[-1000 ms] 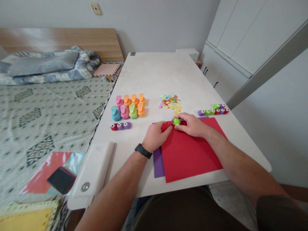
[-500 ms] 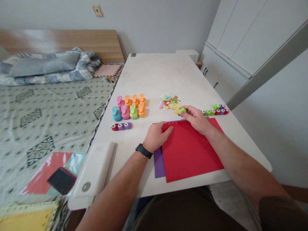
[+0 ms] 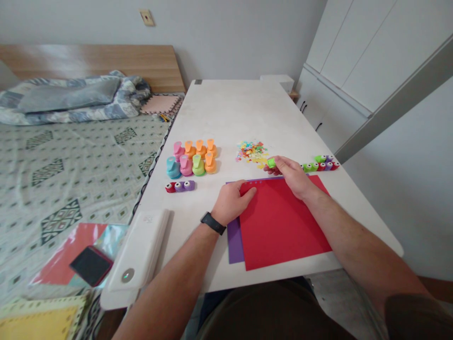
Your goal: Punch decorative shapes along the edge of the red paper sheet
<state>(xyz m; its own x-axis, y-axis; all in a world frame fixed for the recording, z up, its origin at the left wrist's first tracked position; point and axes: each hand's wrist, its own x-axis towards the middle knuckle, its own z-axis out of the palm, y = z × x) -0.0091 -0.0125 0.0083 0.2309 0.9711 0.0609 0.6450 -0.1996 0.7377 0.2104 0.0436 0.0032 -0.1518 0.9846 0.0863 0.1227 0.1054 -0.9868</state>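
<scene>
Closest to the person's front, a big bright red sheet of paper point(image 3: 286, 226) lies on a smooth white table point(image 3: 193, 236), sitting a bit askew over a purple sheet point(image 3: 235, 243) that pokes out along the left side and a sliver at the top. Off to the left there's a long white plastic device point(image 3: 139, 248) with a round grey panel, and past it on the bed a dark flat rectangular thing point(image 3: 91, 266), kinda phone-like, on top of a glossy clear packet point(image 3: 67, 255).

Left hand point(image 3: 231, 200), black watch point(image 3: 213, 223) on the wrist, rests on the red sheet's top left corner with the thumb apart from the fingers; can't tell if it's pinching the edge. Right by the thumb is a short row of little holes point(image 3: 255, 182) along the red sheet's top edge.

Right hand point(image 3: 283, 167) has a small lime-green punch point(image 3: 271, 163) between thumb and fingers, just beyond the top edge of the sheets.

On the left, three mini punches point(image 3: 180, 186), one red and two purple, sit side by side. More mini punches point(image 3: 320, 164) are lined up on the right.

Further out: eight chunky colourful punches point(image 3: 191, 160) in two rows, then a scattered pile of multicoloured paper bits point(image 3: 252, 150).
</scene>
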